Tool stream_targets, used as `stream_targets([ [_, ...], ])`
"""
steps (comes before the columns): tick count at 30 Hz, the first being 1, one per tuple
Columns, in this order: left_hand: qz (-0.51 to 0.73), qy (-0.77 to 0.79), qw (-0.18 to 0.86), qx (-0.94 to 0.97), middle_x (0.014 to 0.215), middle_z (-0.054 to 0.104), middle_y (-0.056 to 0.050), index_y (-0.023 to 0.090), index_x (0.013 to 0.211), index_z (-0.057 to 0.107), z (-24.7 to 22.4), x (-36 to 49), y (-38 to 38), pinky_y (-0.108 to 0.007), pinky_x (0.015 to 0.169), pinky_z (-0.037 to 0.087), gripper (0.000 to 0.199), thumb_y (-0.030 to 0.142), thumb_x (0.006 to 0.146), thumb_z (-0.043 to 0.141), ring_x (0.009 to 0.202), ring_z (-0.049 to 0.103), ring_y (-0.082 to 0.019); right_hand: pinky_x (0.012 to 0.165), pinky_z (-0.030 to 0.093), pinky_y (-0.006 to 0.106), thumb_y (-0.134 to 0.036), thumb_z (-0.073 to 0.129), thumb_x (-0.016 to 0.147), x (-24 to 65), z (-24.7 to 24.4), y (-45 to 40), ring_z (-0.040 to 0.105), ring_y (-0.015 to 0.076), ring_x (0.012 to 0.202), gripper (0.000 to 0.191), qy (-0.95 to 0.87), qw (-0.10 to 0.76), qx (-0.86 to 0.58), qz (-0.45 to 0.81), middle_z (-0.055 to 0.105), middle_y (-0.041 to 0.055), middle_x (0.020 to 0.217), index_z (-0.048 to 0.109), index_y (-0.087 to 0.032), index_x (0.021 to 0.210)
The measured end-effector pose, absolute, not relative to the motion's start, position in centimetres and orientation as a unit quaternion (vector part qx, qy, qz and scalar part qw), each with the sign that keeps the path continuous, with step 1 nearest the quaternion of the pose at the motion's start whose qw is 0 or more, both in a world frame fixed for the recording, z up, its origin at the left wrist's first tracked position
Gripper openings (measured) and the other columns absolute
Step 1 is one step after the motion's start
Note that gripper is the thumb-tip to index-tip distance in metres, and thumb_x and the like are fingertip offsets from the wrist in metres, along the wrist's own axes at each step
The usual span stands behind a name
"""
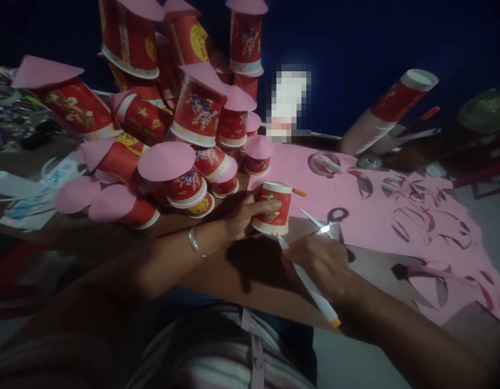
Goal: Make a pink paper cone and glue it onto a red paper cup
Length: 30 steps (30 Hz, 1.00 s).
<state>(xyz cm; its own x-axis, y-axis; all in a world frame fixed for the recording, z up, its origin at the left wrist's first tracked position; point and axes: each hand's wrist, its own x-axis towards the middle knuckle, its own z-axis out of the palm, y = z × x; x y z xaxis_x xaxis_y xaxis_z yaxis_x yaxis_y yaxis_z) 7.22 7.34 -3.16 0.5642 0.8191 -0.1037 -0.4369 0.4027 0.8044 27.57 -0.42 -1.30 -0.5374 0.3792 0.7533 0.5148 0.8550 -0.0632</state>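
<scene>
A dark blue wall (355, 43) filled the background, with a thin pale strip (328, 136) along its lower part. In front stood a brown table (250, 278), its near edge running at a slant. Pale grey floor (343, 359) showed below, and blurred red furniture (487, 168) stood at the right. The light was dim, leaving the corners in deep shadow.

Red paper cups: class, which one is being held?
The cup gripped by the left hand: it alone is in a hand, and no pink cone tops it, unlike the cone-topped cups piled nearby.
</scene>
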Motion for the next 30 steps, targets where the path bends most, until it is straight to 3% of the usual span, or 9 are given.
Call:
stream_targets([
  [7, 0.393, 0.245, 0.803, 0.376, 0.077, 0.069, -0.003, 0.016, 0.098, 0.072, -3.0, 7.3, 7.4, -0.021, 0.056, 0.051, 0.026, 0.037, 0.085, 0.081, 0.061, 0.064, -0.012, 0.057, 0.051, 0.029, -0.007, 0.076, 0.09, 27.5, -0.6, -0.3, 0.066, 0.0147, 0.066, 0.019, -0.875, 0.408, -0.25, -0.071, 0.07, 0.0011, 0.079, 0.067, -0.012, 0.106],
  [14, 0.4, 0.217, 0.812, 0.366, 0.084, 0.074, -0.005, 0.017, 0.1, 0.075, -3.0, 7.4, 7.5, -0.025, 0.065, 0.057, 0.023, 0.034, 0.085, 0.081, 0.072, 0.071, -0.017, 0.057, 0.054, 0.028, -0.009, 0.073, 0.094, 27.2, -0.5, -0.1, 0.066, 0.0138, 0.066, 0.015, -0.867, 0.406, -0.272, -0.1, 0.071, 0.0002, 0.078, 0.066, -0.014, 0.105],
  [30, 0.392, 0.219, 0.808, 0.382, 0.089, 0.075, -0.007, 0.016, 0.11, 0.075, -2.4, 7.6, 7.3, -0.028, 0.071, 0.059, 0.034, 0.037, 0.084, 0.081, 0.075, 0.069, -0.017, 0.06, 0.055, 0.027, -0.007, 0.076, 0.09, 27.1, -0.5, 0.0, 0.068, 0.0144, 0.068, 0.018, -0.861, 0.416, -0.274, -0.1, 0.073, 0.0014, 0.082, 0.067, -0.015, 0.104],
])
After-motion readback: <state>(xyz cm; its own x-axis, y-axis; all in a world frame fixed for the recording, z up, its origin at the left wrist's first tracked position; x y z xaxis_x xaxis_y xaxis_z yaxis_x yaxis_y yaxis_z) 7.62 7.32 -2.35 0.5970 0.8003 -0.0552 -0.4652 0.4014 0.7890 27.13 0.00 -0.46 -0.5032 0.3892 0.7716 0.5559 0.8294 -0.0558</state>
